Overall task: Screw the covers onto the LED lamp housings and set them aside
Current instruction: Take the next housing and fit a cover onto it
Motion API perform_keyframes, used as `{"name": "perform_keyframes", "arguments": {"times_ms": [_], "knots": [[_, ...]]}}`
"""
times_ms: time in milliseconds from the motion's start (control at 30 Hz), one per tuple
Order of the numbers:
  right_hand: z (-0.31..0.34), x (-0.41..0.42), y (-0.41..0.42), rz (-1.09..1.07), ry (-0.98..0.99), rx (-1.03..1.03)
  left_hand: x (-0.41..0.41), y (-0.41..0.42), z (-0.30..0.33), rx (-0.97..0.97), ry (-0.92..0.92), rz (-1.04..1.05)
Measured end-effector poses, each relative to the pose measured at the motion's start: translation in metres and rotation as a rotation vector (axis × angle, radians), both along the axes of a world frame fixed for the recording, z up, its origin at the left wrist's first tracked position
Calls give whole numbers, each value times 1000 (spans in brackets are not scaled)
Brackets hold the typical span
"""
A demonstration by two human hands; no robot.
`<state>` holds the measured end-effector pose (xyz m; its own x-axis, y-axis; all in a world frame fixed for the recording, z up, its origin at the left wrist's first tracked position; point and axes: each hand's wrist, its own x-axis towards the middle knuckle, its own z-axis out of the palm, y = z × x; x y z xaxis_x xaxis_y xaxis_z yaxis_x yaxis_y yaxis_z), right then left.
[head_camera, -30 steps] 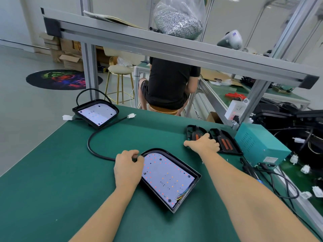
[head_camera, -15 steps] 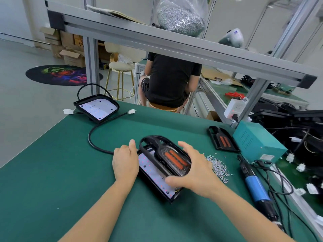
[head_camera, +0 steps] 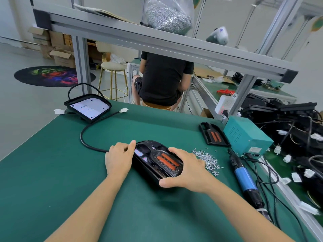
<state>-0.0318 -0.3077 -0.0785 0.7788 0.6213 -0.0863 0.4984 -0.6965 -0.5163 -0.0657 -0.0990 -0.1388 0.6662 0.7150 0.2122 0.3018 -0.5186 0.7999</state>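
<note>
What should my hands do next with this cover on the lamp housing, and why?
Probably press the cover down flush onto the housing. LED board still shows at its left end, so it looks unseated. The left hand steadies the housing, the right hand grips the cover; screws and the screwdriver lie untouched.

Left side of the green surface is wide open, just a black cable looping through. Right side's cramped: screw pile, blue screwdriver, spare cover and teal box packed close together.
</note>
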Motion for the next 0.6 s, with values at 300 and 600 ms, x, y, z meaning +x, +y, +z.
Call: {"name": "perform_keyframes", "arguments": {"times_ms": [300, 600], "knots": [[-18, -5, -2, 58, -195, -253, -2, 3, 0, 39, 54, -33], [-20, -15, -8, 63, -301, -206, 0, 5, 6, 198, 268, -76]]}}
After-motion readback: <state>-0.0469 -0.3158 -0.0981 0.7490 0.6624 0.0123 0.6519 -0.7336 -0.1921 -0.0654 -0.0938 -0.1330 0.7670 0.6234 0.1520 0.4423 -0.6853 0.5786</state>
